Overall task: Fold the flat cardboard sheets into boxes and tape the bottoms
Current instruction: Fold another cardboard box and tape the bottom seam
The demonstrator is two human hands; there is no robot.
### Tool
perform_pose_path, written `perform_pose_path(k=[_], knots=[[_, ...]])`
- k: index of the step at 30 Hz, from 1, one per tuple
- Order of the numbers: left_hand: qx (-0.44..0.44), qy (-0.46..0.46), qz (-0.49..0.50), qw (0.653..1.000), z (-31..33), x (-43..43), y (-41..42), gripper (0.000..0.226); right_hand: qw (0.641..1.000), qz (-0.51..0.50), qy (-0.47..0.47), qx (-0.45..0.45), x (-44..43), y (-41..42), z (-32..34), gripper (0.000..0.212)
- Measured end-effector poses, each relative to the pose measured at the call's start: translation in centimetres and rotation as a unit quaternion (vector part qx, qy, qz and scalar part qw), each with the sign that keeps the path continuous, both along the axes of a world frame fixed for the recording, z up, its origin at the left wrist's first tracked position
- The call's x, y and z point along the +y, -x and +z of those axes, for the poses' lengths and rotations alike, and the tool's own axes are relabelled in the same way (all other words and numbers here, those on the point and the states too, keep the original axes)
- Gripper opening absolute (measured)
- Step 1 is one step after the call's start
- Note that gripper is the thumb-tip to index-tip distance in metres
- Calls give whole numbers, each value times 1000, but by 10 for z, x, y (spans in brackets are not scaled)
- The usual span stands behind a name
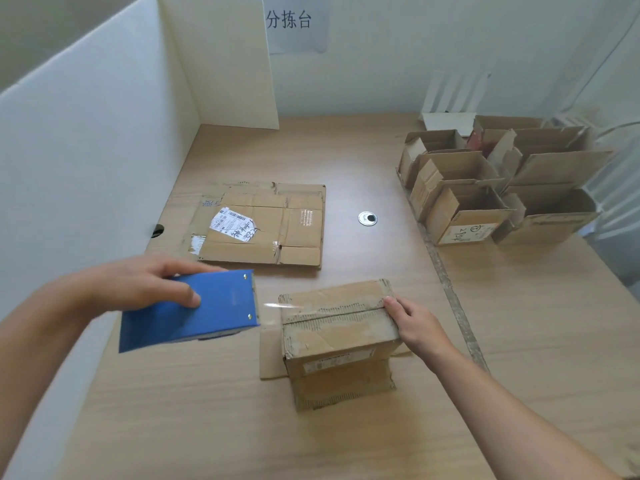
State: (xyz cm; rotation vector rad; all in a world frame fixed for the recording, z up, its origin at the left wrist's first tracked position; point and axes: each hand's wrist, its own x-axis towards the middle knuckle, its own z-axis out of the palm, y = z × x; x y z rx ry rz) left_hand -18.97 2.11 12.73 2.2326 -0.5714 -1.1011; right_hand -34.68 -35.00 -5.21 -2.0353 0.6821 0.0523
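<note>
Lower centre, my right hand [417, 329] curls its fingers over the upturned box [337, 336]; my left hand [138, 289] grips the blue tape dispenser [207, 311]. Best pull the tape [272, 307] taut along the seam [334, 314]

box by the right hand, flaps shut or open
Shut: the cardboard box has its top flaps meeting at a seam, held by the right hand; clear tape from the tape dispenser touches it.
</note>
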Motion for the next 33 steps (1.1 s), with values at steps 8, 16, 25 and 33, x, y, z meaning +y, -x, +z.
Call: perform_pose_path(k=[8, 16, 25, 33], knots=[[-7, -74, -17, 997, 10, -11, -16, 39, 1000, 13, 12, -6, 4, 1, 4, 35], [37, -153, -17, 987, -68, 0, -9, 53, 1000, 24, 12, 10, 3, -1, 3, 34], [48, -97, 16, 994, -105, -26, 10, 43, 993, 18, 108, 44, -2, -13, 8, 28], [70, -20, 48, 996, -130, -43, 56, 46, 879, 192, 425, -99, 62, 7, 11, 45]])
